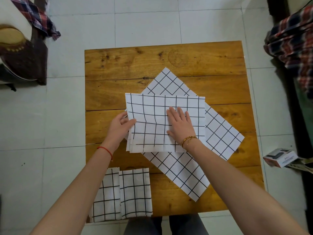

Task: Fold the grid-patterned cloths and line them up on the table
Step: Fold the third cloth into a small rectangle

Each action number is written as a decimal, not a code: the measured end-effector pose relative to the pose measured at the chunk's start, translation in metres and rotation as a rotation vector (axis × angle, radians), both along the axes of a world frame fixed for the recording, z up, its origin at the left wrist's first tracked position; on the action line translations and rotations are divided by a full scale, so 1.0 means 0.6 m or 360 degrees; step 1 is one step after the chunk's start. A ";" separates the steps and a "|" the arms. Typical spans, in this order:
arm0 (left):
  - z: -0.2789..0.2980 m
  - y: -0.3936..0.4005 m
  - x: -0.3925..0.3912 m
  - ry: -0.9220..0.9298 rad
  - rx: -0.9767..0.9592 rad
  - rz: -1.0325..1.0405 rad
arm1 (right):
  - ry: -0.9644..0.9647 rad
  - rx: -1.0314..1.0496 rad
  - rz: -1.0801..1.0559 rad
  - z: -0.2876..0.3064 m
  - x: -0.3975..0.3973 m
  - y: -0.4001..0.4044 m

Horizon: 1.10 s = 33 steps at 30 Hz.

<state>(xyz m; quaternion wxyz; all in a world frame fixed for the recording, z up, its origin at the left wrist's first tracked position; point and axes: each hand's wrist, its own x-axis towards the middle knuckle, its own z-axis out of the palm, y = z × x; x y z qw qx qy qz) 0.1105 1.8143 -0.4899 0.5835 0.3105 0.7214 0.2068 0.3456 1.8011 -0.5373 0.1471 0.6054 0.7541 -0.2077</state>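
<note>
A white cloth with a black grid (152, 116), folded into a rectangle, lies in the middle of the wooden table (118, 68). My left hand (121, 127) pinches its left edge, thumb on top. My right hand (180, 125) lies flat on it, fingers spread. Beneath it a larger unfolded grid cloth (184, 172) is spread out diagonally. Two folded grid cloths sit side by side at the table's near left corner, one (106, 197) at the left and one (135, 192) at the right.
The table stands on a pale tiled floor (64, 119). A small printed box (279, 156) lies on the floor at the right. Plaid fabric (294, 41) hangs at the far right, and more plaid fabric (40, 17) drapes over furniture at the top left.
</note>
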 end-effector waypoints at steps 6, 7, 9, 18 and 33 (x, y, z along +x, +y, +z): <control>0.040 0.007 0.013 -0.0079 0.0165 -0.0295 | 0.0034 0.0033 0.0030 -0.010 -0.038 0.002; 0.047 0.007 0.024 -0.0103 0.0198 -0.0350 | 0.0039 0.0040 0.0031 -0.012 -0.042 0.002; 0.053 0.009 0.046 -0.0106 0.0249 -0.0446 | 0.0047 0.0061 0.0033 -0.013 -0.046 0.004; 0.038 0.001 0.188 -0.0085 0.0487 -0.0637 | 0.0951 0.0296 -0.0977 0.026 0.038 -0.011; -0.037 -0.041 0.249 0.0266 0.0567 -0.0912 | 0.0848 0.0040 -0.1501 0.026 0.120 0.004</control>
